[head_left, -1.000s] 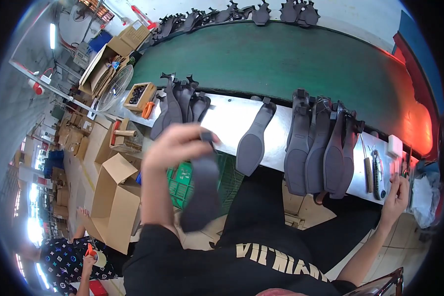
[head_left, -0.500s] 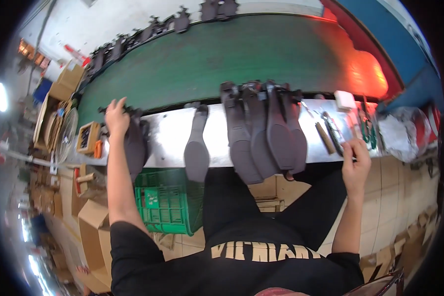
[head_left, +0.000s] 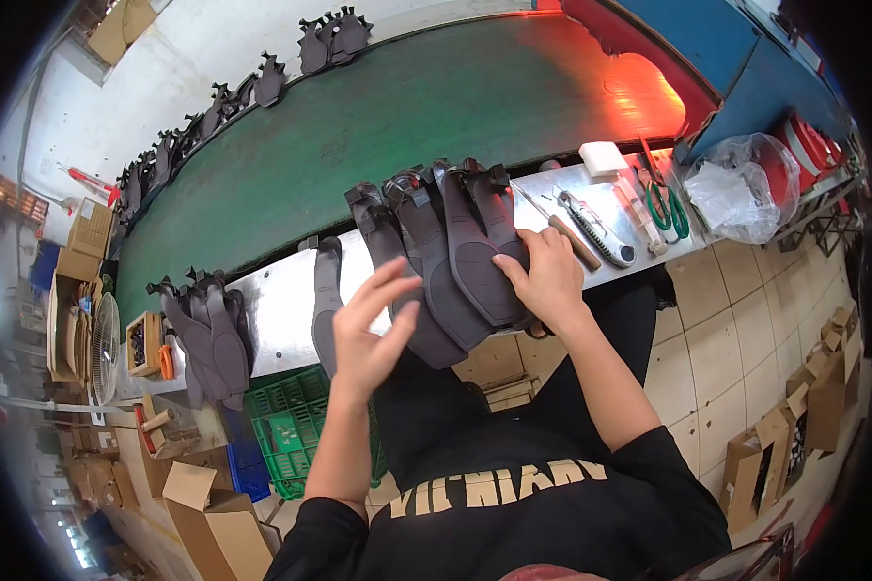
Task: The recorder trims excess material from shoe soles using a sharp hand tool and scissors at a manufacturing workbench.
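Several dark grey-brown sandals [head_left: 436,281] lie overlapping on the metal strip [head_left: 279,310] in front of me, toes toward me, straps at the far end. At the group's right side, my right hand [head_left: 552,283] has its thumb over a sole and its fingers curled at the edge of the rightmost sandal [head_left: 499,218]. My left hand [head_left: 368,339] hovers in the air with fingers spread, holding nothing, between the group and a single sandal [head_left: 327,290]. Further left lies another overlapping cluster of sandals [head_left: 213,339].
A green conveyor belt [head_left: 349,145] runs behind the strip, more sandals [head_left: 334,41] along its far edge. Right lie a cutter knife [head_left: 596,229], green-handled scissors [head_left: 667,208], a white block [head_left: 603,158] and a plastic bag [head_left: 741,189]. Below are a green crate [head_left: 286,436] and cardboard box [head_left: 228,523].
My left hand has left the left-hand cluster and swung right, toward the middle. My right hand has come from beside the tools onto the sandal group. The view has shifted right.
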`<state>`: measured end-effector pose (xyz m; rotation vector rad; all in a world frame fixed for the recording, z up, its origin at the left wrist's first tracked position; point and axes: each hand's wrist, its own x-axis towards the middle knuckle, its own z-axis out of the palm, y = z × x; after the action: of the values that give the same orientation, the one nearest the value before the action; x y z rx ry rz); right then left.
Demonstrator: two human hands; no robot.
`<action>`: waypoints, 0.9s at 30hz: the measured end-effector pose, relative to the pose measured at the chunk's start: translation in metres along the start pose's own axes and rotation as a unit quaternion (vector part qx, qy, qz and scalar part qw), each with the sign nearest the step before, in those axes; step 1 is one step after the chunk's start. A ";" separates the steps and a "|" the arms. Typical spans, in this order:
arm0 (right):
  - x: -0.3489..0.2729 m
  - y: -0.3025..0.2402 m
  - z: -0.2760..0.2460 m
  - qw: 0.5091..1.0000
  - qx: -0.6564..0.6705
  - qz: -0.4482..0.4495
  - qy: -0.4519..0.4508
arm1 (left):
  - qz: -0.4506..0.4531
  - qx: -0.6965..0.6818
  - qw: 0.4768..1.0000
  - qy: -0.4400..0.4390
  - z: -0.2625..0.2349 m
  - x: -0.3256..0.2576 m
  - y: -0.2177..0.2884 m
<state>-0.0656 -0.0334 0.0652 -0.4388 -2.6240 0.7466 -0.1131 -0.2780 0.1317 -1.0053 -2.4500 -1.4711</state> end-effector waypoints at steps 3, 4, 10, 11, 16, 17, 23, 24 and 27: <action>0.010 0.001 -0.003 0.999 0.028 0.013 -0.010 | -0.013 -0.065 0.997 -0.036 0.017 -0.012 0.004; 0.013 0.000 -0.004 0.998 0.050 0.026 -0.031 | -0.010 -0.072 0.997 -0.042 0.022 -0.015 0.003; 0.024 0.028 0.005 0.922 0.362 0.129 -0.054 | 0.012 -0.008 0.997 -0.078 0.044 -0.011 0.007; 0.024 0.032 0.003 0.921 0.364 0.129 -0.053 | 0.028 0.053 0.995 -0.085 0.045 -0.010 0.006; 0.020 0.032 -0.023 0.779 0.592 0.163 -0.129 | 0.074 0.136 0.983 -0.094 0.050 -0.007 0.001; 0.020 0.030 -0.030 0.753 0.618 0.174 -0.142 | 0.064 0.130 0.985 -0.098 0.050 -0.005 0.000; 0.015 0.043 -0.052 0.603 0.724 0.249 -0.225 | 0.069 0.154 0.981 -0.099 0.053 0.004 0.004; 0.012 0.047 -0.050 0.628 0.712 0.236 -0.207 | 0.068 0.151 0.981 -0.101 0.054 0.006 0.004; -0.001 0.033 -0.060 0.686 0.680 0.215 -0.145 | 0.064 0.145 0.981 -0.114 0.055 0.010 0.000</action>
<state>-0.0324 0.0194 0.0941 -0.4317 -1.3839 2.6893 -0.1081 -0.2283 0.1065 -1.2965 -2.5940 -0.9708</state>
